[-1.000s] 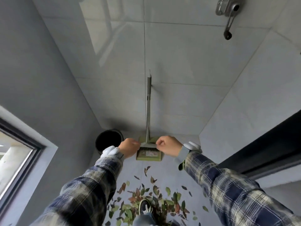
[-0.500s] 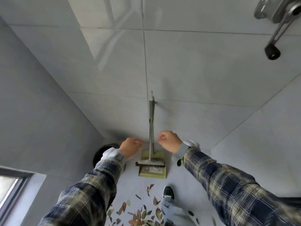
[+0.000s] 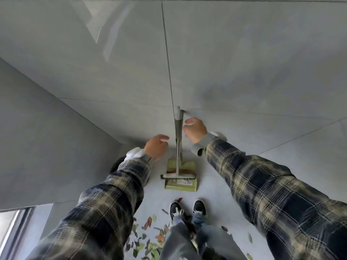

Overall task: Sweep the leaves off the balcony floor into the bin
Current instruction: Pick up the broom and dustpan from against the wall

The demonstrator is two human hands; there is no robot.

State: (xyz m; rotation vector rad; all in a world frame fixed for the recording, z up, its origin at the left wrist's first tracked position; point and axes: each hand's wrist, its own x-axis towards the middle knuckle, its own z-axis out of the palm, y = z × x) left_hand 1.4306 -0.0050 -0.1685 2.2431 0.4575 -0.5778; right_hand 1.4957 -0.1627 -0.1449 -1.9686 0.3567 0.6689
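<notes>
Pale floor: green dustpan, scattered leaves (near shoes).

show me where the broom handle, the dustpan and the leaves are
Broom handle [image 3: 178, 126]: head view, on the upper grip of the upright pole.
Dustpan [image 3: 181, 186]: head view, on the green front lip on the floor.
Leaves [image 3: 149, 223]: head view, on a brown leaf left of the shoes.

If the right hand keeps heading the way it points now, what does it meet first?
Most likely the broom handle: the right hand, fingers open, sits just beside it. Depth is unclear from this view; it might pass in front.
</notes>
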